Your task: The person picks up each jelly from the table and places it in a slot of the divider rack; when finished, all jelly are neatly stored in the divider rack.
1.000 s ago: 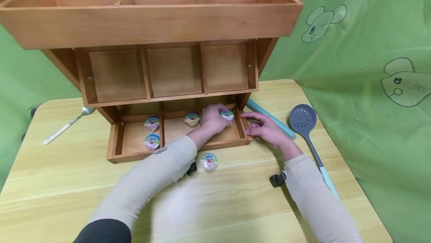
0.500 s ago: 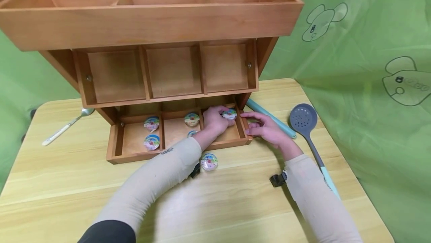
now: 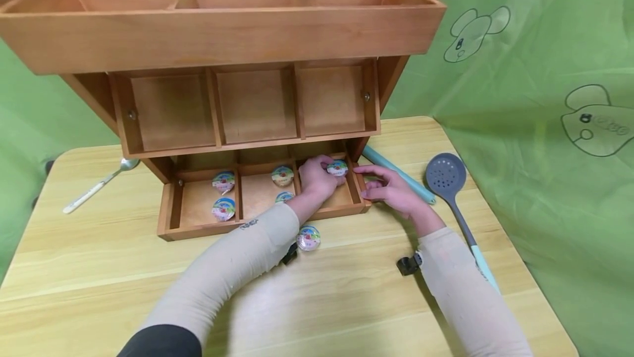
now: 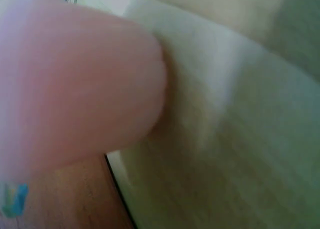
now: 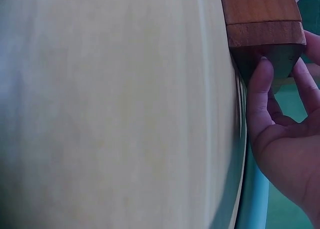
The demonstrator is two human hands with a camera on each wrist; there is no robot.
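Note:
My left hand [image 3: 317, 176] reaches into the right compartment of the low wooden tray [image 3: 198, 230]. Its fingers hold a small cup with a colourful printed lid, likely a jelly cup [image 3: 337, 168], near the back right corner. My right hand [image 3: 393, 189] rests against the tray's right end, thumb and index finger spread along it; the right wrist view has the thumb [image 5: 261, 84] pressed on the end face. Two more cups [image 3: 223, 208] sit in the left compartment. The middle one has a cup [image 3: 282, 175] at the back and another [image 3: 284, 197] partly behind my left forearm.
One cup [image 3: 308, 237] stands on the table before the tray. Above the tray hang a tilted wooden shelf [image 3: 257, 104] and a big top box [image 3: 223, 40]. A slotted spoon [image 3: 446, 174] and teal rod [image 3: 398, 172] lie right, a spoon [image 3: 101, 184] left.
Over the last second my left hand has shifted slightly right with the cup, and its forearm uncovers a second cup in the middle compartment. The right hand stays put.

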